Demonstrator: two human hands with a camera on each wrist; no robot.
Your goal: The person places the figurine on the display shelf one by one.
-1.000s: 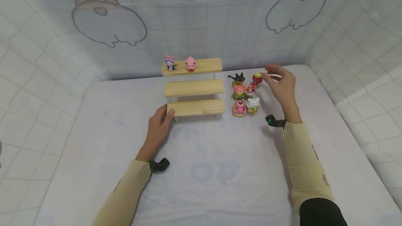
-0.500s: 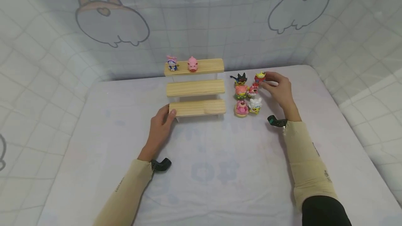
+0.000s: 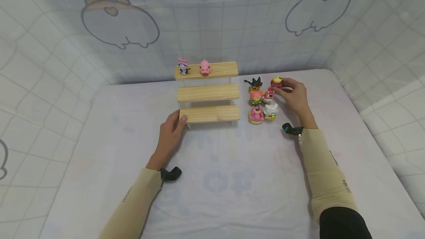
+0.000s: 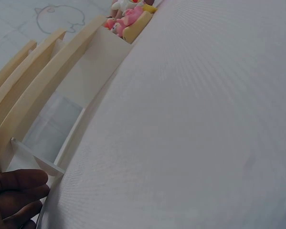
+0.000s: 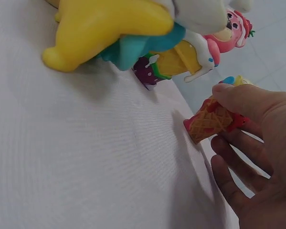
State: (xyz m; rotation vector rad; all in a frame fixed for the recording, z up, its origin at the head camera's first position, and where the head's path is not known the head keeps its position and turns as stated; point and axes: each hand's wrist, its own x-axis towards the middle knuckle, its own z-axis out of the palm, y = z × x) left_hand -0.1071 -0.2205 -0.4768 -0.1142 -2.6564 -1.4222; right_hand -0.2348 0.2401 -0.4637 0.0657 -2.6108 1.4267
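A three-step wooden display stand (image 3: 208,93) stands on the white-covered table. My left hand (image 3: 168,135) grips the left end of its lowest step, thumb over the top edge; in the left wrist view the fingers (image 4: 19,179) lie beside the white leg. My right hand (image 3: 296,97) pinches a red toy figurine (image 3: 276,82) with a yellow top. From the right wrist, this figurine shows a waffle-cone base (image 5: 210,120), the thumb on its near side. A bunny-eared figurine (image 3: 183,67) and a pink pig figurine (image 3: 204,68) stand on the top step.
Right of the stand, figurines sit close together: a black-eared one (image 3: 255,83), a peach-coloured one (image 3: 255,97), a strawberry-capped one (image 3: 268,95), a pink bear (image 3: 256,114) and a white-topped one (image 3: 270,111). A patterned cloth wall (image 3: 216,21) rises behind.
My right hand has come down and slightly left onto the red figurine and now pinches it. My left hand keeps its hold on the stand. The head view has shifted slightly.
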